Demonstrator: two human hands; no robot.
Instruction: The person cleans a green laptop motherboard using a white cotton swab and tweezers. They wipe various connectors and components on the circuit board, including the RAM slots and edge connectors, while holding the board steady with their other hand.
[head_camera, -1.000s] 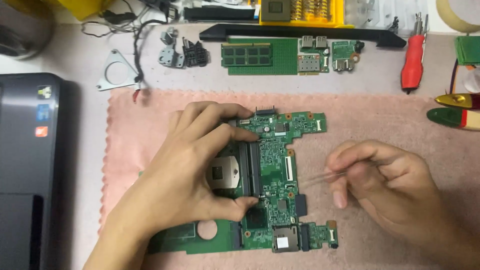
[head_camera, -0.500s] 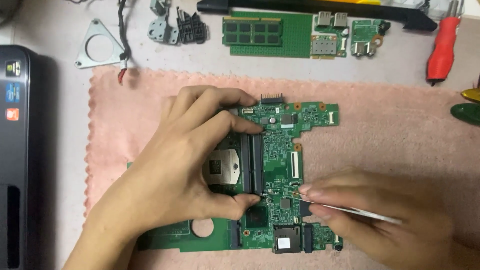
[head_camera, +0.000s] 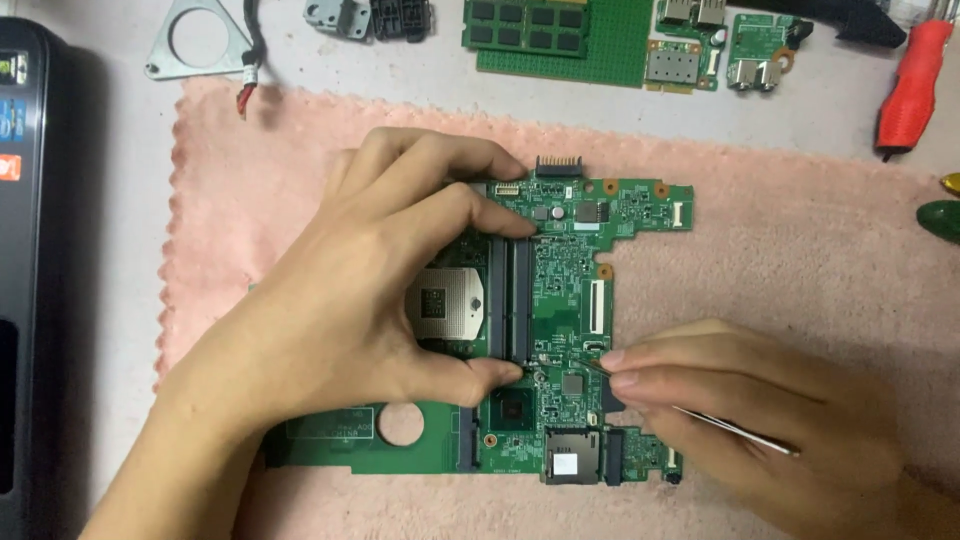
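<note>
On the pink scallop-edged cloth (head_camera: 800, 240) spread over the pale bench (head_camera: 120, 200) lies a green laptop circuit board (head_camera: 560, 300), flat, its left part hidden under the left hand (head_camera: 340, 310). That hand spans the board, forefinger tip near the top edge and thumb tip beside the long black memory slots (head_camera: 508, 300); its grip is spread and pressing down, closed on nothing. The square silver processor socket (head_camera: 447, 303) shows only partly beneath the palm. The right hand (head_camera: 760, 420) comes in from the lower right, its grip pinching thin metal tweezers (head_camera: 735, 428); their tip meets the board near the slots' lower end, but whether it holds anything is too small to tell. Cut off at the top edge are a green memory module on a green mat (head_camera: 560, 35), small green boards (head_camera: 720, 45), a red-handled screwdriver (head_camera: 915, 85) and a grey triangular metal bracket (head_camera: 195, 40). A black laptop case (head_camera: 30, 250) is cropped at the left.
</note>
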